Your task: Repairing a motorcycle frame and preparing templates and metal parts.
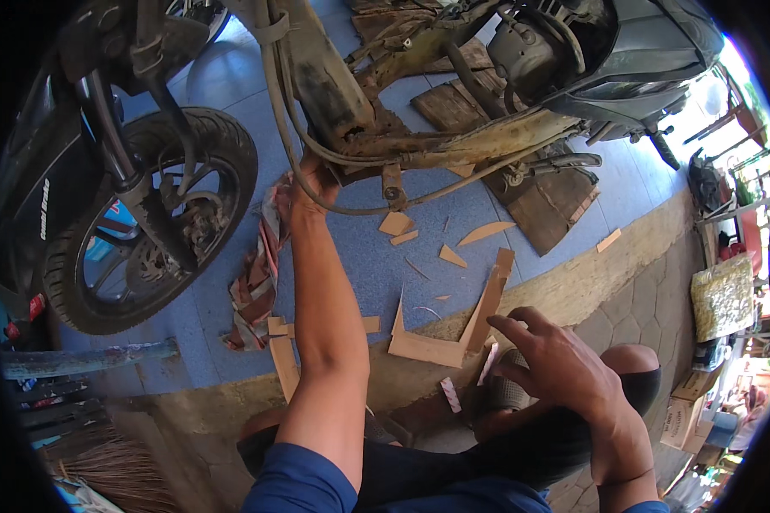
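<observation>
A: Item one, the frame (453, 141). We log it as rusty, stripped, lying across the blue floor (368, 265), and we place everything else by it.

B: Left hand (310, 184)?

A: We see it raised to the frame's underside, at the near end, fingers curled by a cable (351, 209) that loops below the frame. Whether they grip the cable or only press on the metal, we cannot tell.

B: Right hand (549, 363)?

A: Well below the frame, over our knee. Fingers half open, loosely bent, holding nothing; the fingertips are close to a cardboard strip (486, 309).

B: Other entries?

A: Cardboard scraps (398, 224) on the floor just under the frame. A striped rag (255, 282) below and left of it, beside our left forearm. A front wheel (150, 218) left of the frame. Wooden boards (547, 205) under its right end. A scooter body (624, 51) above and right. A broom (115, 466) far below, at lower left.
</observation>
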{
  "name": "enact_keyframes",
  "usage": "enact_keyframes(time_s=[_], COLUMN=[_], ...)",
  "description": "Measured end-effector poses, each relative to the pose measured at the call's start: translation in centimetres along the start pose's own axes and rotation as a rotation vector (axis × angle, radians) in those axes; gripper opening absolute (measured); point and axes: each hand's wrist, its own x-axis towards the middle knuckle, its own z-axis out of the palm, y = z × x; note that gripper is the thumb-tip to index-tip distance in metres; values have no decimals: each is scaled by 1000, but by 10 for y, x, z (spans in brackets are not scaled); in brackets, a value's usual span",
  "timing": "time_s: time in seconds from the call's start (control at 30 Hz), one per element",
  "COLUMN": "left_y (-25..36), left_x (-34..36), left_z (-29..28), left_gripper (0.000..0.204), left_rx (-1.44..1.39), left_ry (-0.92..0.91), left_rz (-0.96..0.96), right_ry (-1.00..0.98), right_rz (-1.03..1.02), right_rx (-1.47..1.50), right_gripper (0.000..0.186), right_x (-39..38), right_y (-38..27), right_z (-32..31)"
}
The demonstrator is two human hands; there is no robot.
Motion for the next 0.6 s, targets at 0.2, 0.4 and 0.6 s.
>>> enact_keyframes(time_s=[0.2, 0.4, 0.6], left_y=[3, -4, -7], left_x=[6, 3, 1], left_z=[-31, -6, -3], left_gripper=[46, 44, 59], left_rx=[-53, -24, -38], left_ry=[37, 38, 227], left_rz=[-6, 3, -11], right_ry=[-16, -22, -36], right_rz=[-17, 23, 12], right_rx=[-1, -25, -43], right_gripper=[55, 57, 59], right_x=[2, 13, 17], right_y=[-7, -6, -17], right_z=[-5, 3, 5])
